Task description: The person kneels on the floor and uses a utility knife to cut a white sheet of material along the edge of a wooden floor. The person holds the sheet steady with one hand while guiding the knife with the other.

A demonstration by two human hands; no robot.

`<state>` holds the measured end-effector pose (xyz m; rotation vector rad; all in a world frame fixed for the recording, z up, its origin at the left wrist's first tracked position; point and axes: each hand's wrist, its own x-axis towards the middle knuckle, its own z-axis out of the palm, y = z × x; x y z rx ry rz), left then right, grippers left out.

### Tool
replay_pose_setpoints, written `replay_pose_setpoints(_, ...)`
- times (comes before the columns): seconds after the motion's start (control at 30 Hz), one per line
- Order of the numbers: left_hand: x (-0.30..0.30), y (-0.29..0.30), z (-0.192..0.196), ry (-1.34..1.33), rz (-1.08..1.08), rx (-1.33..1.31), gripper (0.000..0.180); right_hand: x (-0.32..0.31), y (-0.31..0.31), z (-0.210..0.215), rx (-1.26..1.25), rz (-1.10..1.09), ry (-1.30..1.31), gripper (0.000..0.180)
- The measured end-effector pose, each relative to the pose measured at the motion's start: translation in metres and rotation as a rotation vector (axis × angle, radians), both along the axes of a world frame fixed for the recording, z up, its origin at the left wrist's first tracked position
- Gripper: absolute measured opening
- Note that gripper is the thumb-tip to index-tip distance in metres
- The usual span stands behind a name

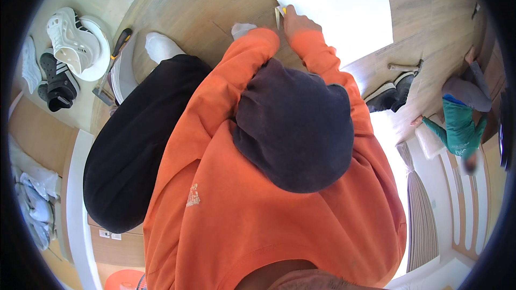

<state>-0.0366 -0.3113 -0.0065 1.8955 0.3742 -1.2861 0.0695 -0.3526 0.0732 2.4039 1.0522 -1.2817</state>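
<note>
My right hand [299, 22] is at the far edge of a bright white sheet or panel [344, 11] lying on the wood-look floor [193, 5]. Its fingers are closed around a small object with a yellow part [284, 10], whose kind I cannot make out. Beside it a narrow pale strip [278, 17] stands up from the floor. My left forearm in its orange sleeve [250, 48] reaches to the same spot. The left hand is almost wholly hidden past the cuff, so its fingers do not show.
At the left lie a hammer [113, 64] with a black and yellow handle, white clogs [72, 43] and black clogs [58, 80]. Dark shoes [389, 95] and another hammer [404, 67] are at the right. Farther right is a person in a green shirt [459, 126].
</note>
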Motion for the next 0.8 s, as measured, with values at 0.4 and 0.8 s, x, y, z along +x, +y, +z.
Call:
replay_pose_setpoints(0.4, 0.012, 0.008, 0.029, 0.035, -0.040, -0.018, 0.031, 0.000, -0.001, -0.011, -0.027, -0.029, -0.016, 0.016)
replay_pose_setpoints(0.8, 0.015, 0.024, 0.074, 0.156, -0.060, 0.109, 0.031, 0.001, -0.014, -0.001, -0.023, -0.031, -0.028, 0.018)
